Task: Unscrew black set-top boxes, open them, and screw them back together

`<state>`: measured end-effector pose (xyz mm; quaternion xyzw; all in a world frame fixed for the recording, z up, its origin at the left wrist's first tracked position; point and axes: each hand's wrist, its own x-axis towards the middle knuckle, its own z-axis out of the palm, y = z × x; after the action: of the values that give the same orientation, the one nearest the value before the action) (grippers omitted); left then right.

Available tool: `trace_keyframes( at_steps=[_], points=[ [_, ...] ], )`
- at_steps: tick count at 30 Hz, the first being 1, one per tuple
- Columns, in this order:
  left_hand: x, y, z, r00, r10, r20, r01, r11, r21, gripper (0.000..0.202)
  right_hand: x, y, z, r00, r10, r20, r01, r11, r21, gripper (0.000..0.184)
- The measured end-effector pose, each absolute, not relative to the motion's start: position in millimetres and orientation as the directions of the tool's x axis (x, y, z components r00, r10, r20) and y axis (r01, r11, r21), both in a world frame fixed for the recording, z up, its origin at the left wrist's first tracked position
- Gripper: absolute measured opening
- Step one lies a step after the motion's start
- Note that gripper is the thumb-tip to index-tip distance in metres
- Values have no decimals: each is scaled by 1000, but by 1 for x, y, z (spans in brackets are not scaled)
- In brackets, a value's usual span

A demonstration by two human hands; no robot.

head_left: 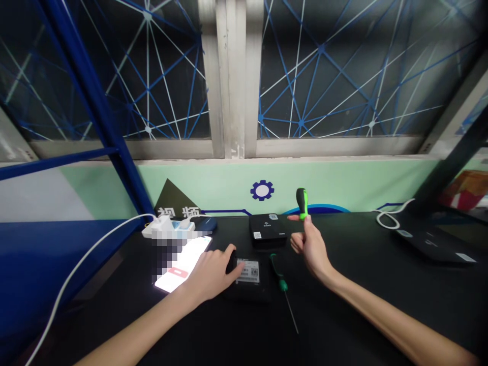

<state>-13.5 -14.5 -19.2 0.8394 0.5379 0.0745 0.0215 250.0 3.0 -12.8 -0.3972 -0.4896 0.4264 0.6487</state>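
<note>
My right hand (309,245) is raised above the black table, fingers closed around a screwdriver with a green and black handle (302,202) that points upward. My left hand (213,272) rests on a flat black device (251,277) with a white label, gripping its left edge. A second screwdriver (282,287) with a green collar and long thin shaft lies on the table just right of that device. Another black box (267,230) with small labels lies behind them.
A lit phone (183,264) lies left of my left hand. Behind it sits a white power strip (168,227) with a white cable (72,274) running off left. A blue frame post (99,109) stands at left. More black devices (430,241) and a white cable (389,216) lie at right.
</note>
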Motion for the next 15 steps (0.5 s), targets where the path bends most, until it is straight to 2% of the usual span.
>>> trace_keyframes(
  at_steps=[5,11,15],
  points=[
    [-14,-15,-18,411,906,99,899,-421,118,59,250,1,-10,157,910,383,-134,404,-905,39],
    [-13,-17,-16,401,911,91,902,-411,136,59,254,3,-5,82,941,329,-164,338,-927,45],
    [-13,-16,-16,400,913,83,903,-408,135,60,263,6,4,43,939,341,-7,341,-940,43]
  ],
)
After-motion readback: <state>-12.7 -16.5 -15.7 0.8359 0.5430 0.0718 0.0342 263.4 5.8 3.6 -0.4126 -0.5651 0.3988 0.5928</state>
